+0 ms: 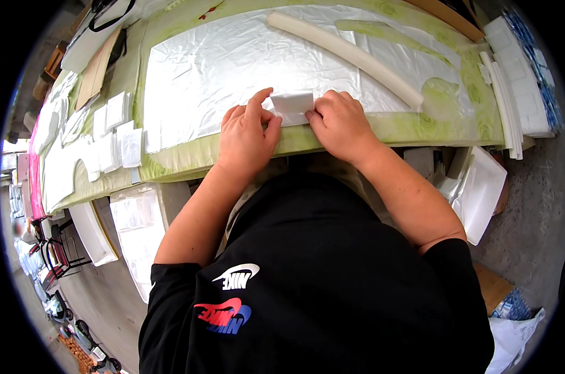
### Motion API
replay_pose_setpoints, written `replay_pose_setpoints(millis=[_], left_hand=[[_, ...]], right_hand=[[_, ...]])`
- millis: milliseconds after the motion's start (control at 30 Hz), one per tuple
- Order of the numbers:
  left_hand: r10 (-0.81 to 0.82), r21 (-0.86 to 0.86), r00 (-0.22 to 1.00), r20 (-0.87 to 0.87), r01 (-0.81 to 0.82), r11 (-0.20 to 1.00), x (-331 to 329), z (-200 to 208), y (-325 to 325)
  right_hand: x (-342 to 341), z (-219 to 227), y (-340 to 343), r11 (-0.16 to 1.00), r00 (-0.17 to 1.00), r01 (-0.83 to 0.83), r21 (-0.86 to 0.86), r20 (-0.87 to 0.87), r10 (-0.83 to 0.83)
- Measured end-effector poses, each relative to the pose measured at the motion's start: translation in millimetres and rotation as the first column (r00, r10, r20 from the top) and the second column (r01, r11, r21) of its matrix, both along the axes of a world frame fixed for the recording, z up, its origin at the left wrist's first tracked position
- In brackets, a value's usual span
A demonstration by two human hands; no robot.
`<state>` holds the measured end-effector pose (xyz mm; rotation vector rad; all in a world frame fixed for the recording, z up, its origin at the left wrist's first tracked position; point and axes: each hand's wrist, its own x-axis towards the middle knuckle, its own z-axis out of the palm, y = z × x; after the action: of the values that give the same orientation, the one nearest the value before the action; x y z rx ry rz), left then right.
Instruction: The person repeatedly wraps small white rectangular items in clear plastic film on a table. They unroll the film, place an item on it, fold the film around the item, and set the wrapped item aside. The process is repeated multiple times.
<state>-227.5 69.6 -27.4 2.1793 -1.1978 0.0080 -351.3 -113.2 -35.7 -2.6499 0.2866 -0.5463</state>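
Observation:
A small white folded rectangle [293, 101], thin and flat-sided, stands tilted up at the near edge of the table; whether it is film, paper or cloth I cannot tell. My right hand [343, 123] pinches its right edge between thumb and curled fingers. At its left side is my left hand [246, 136], thumb and index finger apart, with the fingertips close to the rectangle but not closed on it. Beneath both lies a wide, wrinkled silvery-white plastic sheet [201, 81], spread over the green patterned tablecloth [170, 167].
A long cream-coloured roll [348, 56] lies slantwise across the sheet. To the left are several small white folded packets [131, 147] and a cardboard piece [100, 68]. White foam blocks [519, 81] stand at the right. Plastic bins [136, 234] sit below the table edge.

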Motion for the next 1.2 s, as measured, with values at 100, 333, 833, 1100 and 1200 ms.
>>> replay_pose_setpoints(millis=[100, 333, 833, 1100, 1200], left_hand=[[0.030, 0.022, 0.999, -0.030, -0.029, 0.999, 1.2, 0.8, -5.3], [0.075, 0.043, 0.997, 0.014, -0.076, 0.996, 3.2, -2.4, -12.5], [-0.247, -0.121, 0.964, 0.098, 0.258, 0.959, -27.1, 12.6, 18.6], [-0.038, -0.004, -0.122, -0.992, -0.268, 0.964, -53.9, -18.9, 54.7], [-0.255, -0.124, -0.356, -0.899, -0.351, 0.928, -53.1, -22.6, 40.6]], right_hand=[[6.5, 0.9, 2.7, 0.997, 0.997, 0.055, -0.052, -0.047, -0.057], [16.1, 2.5, 3.8, 0.988, 0.989, 0.100, -0.115, -0.099, -0.112], [30.0, 32.7, -4.9, 0.991, 0.901, 0.108, 0.084, -0.429, -0.062], [0.2, 32.6, 18.7, 0.996, 0.922, -0.072, 0.057, -0.377, 0.088], [-29.3, 34.0, 47.3, 0.965, 0.947, -0.127, 0.231, -0.260, 0.187]])
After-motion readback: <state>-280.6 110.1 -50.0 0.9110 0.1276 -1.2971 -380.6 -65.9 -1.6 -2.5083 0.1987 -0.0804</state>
